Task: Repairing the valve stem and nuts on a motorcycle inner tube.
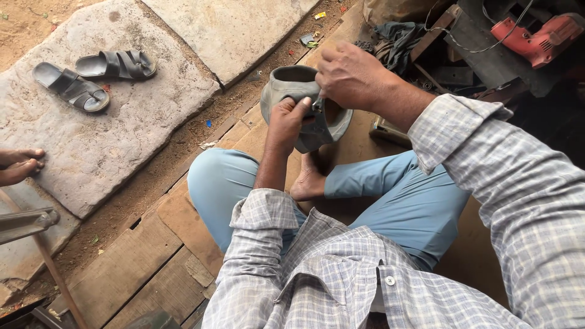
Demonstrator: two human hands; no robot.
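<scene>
The checked shirt (341,274) fills the bottom of the view, above crossed legs in light blue trousers (396,201). The left hand (286,125) is closed on the rim of a grey rubber piece (292,85), held in the air above a bare foot (308,180). The right hand (350,76) pinches its upper edge, fingers closed. Two black sandals (94,76) lie on a stone slab (122,134), well apart. A red drill (536,36) rests at the top right.

We note a dark grey shoe (303,106) — worn leather or rubber, dull and creased — held above the crossed legs, tilted, its opening facing up toward us. The toe end points away; part of the rim is hidden.
</scene>
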